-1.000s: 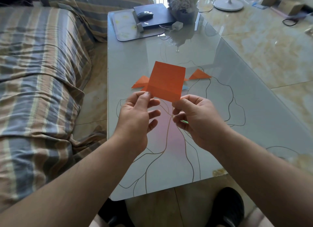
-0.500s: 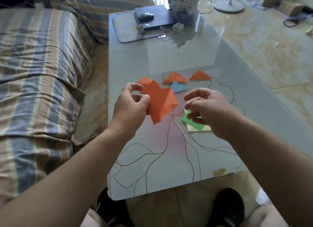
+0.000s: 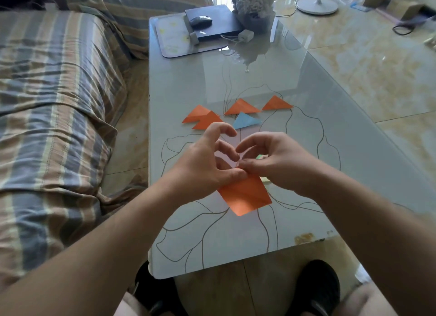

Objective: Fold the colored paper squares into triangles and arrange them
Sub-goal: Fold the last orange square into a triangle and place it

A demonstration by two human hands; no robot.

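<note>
At the nine o'clock side of the view stood a striped sofa (image 3: pixel 54 117), just beside the glass bench (image 3: pixel 184 84). Toward twelve o'clock on the bench lay four finished orange triangles (image 3: pixel 203 120) and one blue triangle (image 3: pixel 246 121), close together in a loose row.

The left hand (image 3: pixel 205 167) pinched the upper corner of the orange paper (image 3: pixel 245 195) between thumb and fingers; its forefinger was raised and curled clear of the sheet. The paper hung from that corner toward six o'clock, just above or on the bench; contact could not be determined. It appeared partly folded, with a crease across it.

The right hand (image 3: pixel 276 160) met the same corner at three o'clock of the left, fingers curled, pinching the paper's edge.

Judgement: the fold was in progress. To do it well, the two corners should be matched exactly before any crease is pressed, then the sheet laid flat and the fold run from the middle outward.

A green sheet (image 3: pixel 259 157) showed partly under the right hand.
</note>
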